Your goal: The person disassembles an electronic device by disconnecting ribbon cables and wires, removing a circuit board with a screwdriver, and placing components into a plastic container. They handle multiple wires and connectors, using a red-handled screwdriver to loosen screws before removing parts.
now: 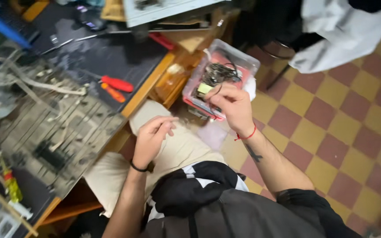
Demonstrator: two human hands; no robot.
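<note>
My right hand [233, 105] reaches into a clear plastic box [239, 59] with a red base that holds tangled dark wires and small parts [217, 72]. Its fingers are pinched around a thin dark wire at the box's near edge. A red string circles that wrist. My left hand [151, 134] rests on my beige-trousered thigh [177, 150], fingers loosely curled and holding nothing, a black band on its wrist.
A dark workbench [106, 57] with a wooden edge lies to the left, carrying a dusty circuit board [45, 119], a red-handled screwdriver [116, 83] and a yellow tool [12, 187]. A red-and-yellow checkered floor [340, 128] spreads right; white cloth [340, 35] hangs over a stool.
</note>
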